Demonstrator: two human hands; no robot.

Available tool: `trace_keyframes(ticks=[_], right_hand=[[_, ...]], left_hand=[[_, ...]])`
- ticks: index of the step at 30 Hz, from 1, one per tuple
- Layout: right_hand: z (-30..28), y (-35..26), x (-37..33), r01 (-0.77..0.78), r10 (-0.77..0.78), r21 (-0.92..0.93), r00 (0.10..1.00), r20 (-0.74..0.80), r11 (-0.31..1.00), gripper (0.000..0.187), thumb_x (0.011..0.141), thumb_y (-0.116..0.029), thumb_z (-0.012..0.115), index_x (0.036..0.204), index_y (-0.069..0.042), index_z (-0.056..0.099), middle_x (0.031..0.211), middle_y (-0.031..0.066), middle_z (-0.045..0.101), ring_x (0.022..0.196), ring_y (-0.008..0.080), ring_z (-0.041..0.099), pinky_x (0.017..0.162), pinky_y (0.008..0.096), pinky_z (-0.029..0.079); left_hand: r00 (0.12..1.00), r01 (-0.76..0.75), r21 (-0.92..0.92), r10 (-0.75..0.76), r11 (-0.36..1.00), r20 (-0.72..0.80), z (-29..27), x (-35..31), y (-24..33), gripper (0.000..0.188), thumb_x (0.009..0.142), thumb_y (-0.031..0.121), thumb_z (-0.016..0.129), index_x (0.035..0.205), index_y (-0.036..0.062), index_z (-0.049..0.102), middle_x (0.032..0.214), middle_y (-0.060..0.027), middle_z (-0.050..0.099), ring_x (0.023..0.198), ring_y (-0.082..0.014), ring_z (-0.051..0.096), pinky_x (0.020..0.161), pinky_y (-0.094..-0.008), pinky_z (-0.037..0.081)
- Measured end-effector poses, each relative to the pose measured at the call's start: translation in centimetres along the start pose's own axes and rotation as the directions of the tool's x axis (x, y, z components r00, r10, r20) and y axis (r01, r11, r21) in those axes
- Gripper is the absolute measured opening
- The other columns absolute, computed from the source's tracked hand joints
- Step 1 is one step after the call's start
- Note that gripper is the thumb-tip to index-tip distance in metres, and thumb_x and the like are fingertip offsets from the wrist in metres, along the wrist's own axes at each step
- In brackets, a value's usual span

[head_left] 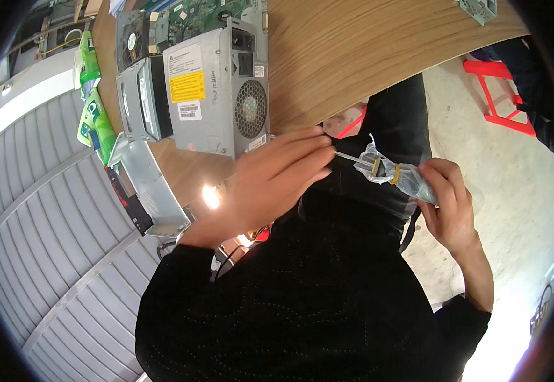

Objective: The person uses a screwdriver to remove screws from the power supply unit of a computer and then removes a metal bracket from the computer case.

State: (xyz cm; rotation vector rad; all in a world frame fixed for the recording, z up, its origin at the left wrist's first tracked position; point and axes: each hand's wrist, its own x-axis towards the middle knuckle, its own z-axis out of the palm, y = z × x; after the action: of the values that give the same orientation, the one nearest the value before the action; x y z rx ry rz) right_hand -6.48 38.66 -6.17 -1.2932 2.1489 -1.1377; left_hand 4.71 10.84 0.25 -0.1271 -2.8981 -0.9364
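My right hand [447, 202] is closed around the lower end of a small clear plastic-wrapped bundle [414, 181]. A yellow rubber band [396, 174] binds its middle. Out of the wrap's loose end a thin straight rod [348, 156] points toward my left hand. What the wrap holds at its other end is hard to make out. My left hand [280, 175], blurred by motion, has its fingers stretched out. Its fingertips are by the rod's tip; the thumb is hidden, and I cannot tell whether they touch.
An opened computer case with a grey power supply [203, 92] stands on the wooden table [353, 44], left of the bundle. Green packages [98, 124] and a metal panel [152, 184] lie farther left. A red frame [500, 95] stands on the floor at right.
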Motion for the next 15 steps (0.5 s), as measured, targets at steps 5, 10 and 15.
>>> trace_keyframes(ticks=[5,10,15], right_hand=[[1.2,0.8,-1.6,0.032,-0.033,-0.014,0.995,-0.089,0.999,0.059,0.065,0.007,0.078,0.117,-0.001,0.052,0.118,0.02,0.052,0.097,0.0366,0.064,0.07,0.0392,0.059],[1.7,2.4,-1.8,0.114,-0.112,0.007,0.985,-0.127,0.993,0.051,0.063,0.008,0.076,0.108,-0.002,0.055,0.116,0.0215,0.052,0.093,0.037,0.065,0.067,0.038,0.059],[1.5,3.1,-2.2,0.234,-0.239,-0.079,0.97,-0.049,0.969,0.037,0.063,0.007,0.075,0.095,-0.001,0.059,0.111,0.0215,0.055,0.09,0.0357,0.065,0.064,0.0357,0.058]], left_hand=[[0.715,0.396,0.098,-0.24,0.913,-0.657,-6.7,-4.2,-3.4,0.063,0.093,0.039,0.065,0.138,-0.0007,0.046,0.131,-0.0206,0.056,0.126,-0.0324,0.051,0.109,-0.0426,0.036],[0.681,0.618,-0.279,-0.678,0.735,-0.277,-5.3,-5.4,-3.9,0.109,0.079,0.06,0.073,0.152,-0.0015,0.019,0.147,-0.0201,0.034,0.136,-0.0296,0.037,0.113,-0.0422,0.029],[0.682,0.685,-0.114,-0.689,0.719,-0.244,-4.2,-4.5,-3.5,0.109,0.064,0.012,0.081,0.152,0.0004,0.019,0.139,-0.019,0.036,0.132,-0.0319,0.039,0.112,-0.0419,0.03]])
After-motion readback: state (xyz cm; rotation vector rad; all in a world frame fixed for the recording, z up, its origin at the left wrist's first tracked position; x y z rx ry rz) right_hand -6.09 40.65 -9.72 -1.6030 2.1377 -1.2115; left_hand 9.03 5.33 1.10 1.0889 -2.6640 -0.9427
